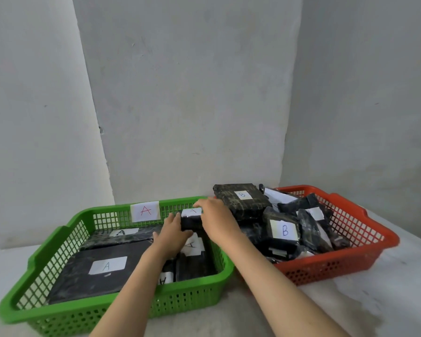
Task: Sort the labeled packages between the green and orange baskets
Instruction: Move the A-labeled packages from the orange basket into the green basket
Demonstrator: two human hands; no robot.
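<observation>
Two baskets sit side by side on the pale surface (350, 307) in front of me: the green basket (192, 300) on my left and the orange basket (345, 263) on my right, their near corners touching or nearly so. Both of my hands are over the far right corner of the green basket, holding one small black package (191, 221) with a white label on top; its letter looks like an A but is blurred. My left hand (173, 235) grips the package from the near left side, fingers curled around its edge. My right hand (216, 220) covers its right side from above, fingers curled over the far top edge.

Inside the green basket lie several black wrapped packages marked A: a large flat package (95, 273) at the near left, a long package (122, 235) behind it, and a smaller package (195, 254) under my wrists. A paper tag with a red A (145, 211) is fixed to the green basket's far wall.

The orange basket holds a loose heap of black packages, among them a big B package (241, 200) at the far left and a smaller B package (283, 231) in the middle.
</observation>
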